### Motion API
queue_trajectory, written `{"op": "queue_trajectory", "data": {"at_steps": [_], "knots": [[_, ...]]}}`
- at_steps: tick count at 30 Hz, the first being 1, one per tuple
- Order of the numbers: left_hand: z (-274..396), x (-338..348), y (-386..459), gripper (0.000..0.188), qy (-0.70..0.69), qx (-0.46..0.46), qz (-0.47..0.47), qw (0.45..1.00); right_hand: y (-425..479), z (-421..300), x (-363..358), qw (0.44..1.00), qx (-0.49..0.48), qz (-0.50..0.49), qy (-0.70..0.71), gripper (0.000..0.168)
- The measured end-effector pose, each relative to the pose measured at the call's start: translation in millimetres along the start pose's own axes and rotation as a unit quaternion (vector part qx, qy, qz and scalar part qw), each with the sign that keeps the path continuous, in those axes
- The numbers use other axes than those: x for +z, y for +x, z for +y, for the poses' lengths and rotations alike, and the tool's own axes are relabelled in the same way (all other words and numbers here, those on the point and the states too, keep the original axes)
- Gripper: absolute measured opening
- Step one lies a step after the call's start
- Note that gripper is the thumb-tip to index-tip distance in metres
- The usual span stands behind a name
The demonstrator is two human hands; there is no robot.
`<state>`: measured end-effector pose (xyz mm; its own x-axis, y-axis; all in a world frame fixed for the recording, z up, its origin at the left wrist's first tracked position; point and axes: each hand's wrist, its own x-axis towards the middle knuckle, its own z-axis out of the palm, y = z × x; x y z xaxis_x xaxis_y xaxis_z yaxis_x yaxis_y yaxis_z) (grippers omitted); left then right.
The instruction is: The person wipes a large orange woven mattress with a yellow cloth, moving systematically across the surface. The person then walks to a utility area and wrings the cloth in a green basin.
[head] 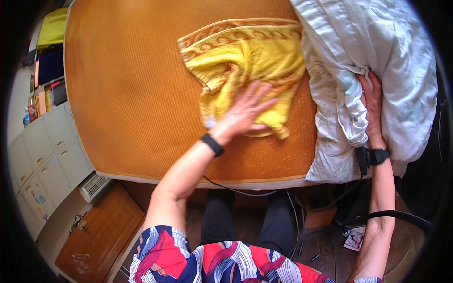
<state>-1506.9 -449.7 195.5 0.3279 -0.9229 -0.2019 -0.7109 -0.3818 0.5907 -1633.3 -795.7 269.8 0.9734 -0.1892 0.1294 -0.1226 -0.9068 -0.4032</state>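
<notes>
My left hand (247,108), with a black band at the wrist, lies on a crumpled yellow towel (272,58). Its fingers are spread over the cloth, not closed around it. The towel has a brown patterned border along its far edge and rests on a bed covered by an orange-brown woven mat (134,106). To the right, my right hand (371,99) sits in a fold of white, shiny bedding (403,78). Fabric bunches beside the fingers and partly hides them; whether they grip it is unclear. A black strap with a small device circles that wrist.
A black cable (240,192) hangs along the bed's near edge. More cords trail towards the wooden floor (325,247). White cabinets (46,152), a wooden door (99,230) and a shelf of books and boxes (46,95) line the left. A thick black cable (400,215) crosses my right forearm.
</notes>
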Motion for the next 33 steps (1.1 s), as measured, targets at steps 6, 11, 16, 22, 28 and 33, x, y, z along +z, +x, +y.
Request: {"op": "queue_trajectory", "data": {"at_steps": [6, 11, 16, 22, 28, 33], "knots": [[-138, -68, -174, 0.091, -0.131, -0.353, 0.149, 0.914, 3, -162, 1, 0.996, -0.084, 0.001, 0.038, 0.040], [-216, -43, -270, 0.110, 0.050, -0.559, 0.404, 0.723, 32, -133, 132, 0.999, -0.004, 0.000, -0.039, 0.056], [-294, -67, -266, 0.099, 0.022, -0.786, 0.347, 0.510, 65, -91, 170, 0.992, 0.025, 0.046, -0.117, 0.062], [-337, -140, -21, 0.085, 0.117, -0.694, 0.307, 0.641, 64, -95, 159, 0.995, 0.074, 0.000, -0.065, 0.064], [-208, -115, 247, 0.069, 0.511, -0.283, 0.171, 0.793, 60, -89, 163, 0.991, 0.115, -0.045, 0.046, 0.065], [-144, -139, 290, 0.073, 0.091, 0.007, 0.093, 0.991, 59, -87, 162, 0.990, 0.122, -0.051, 0.043, 0.065]]}}
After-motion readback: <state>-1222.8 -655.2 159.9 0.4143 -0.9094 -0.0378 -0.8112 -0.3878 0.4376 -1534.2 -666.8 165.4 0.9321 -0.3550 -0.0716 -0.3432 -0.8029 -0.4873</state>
